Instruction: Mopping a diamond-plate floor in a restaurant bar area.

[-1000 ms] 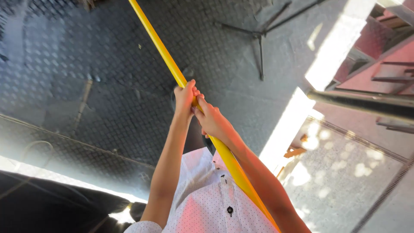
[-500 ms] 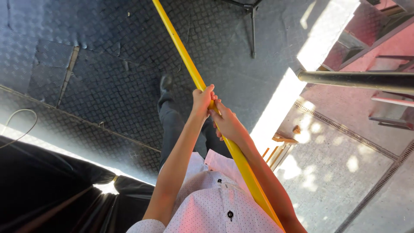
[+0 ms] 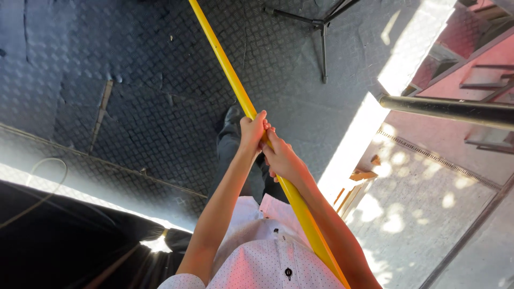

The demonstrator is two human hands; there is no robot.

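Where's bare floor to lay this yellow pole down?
Widest bare patch: dark tread-plate floor left of the yellow pole, bordered below by the raised floor strip. A cable loops beyond it. Crowded spots: the black tripod top right, and wood scraps past the sunlit edge. Left hand and right hand grip the pole.

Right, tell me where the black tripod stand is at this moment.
In the head view the black tripod stand stands at the top, right of centre, on the dark checker-plate floor, beyond the yellow pole that both hands hold.

No packages, no labels, no signs, no screens anywhere in view, neither on the floor nor along its edges
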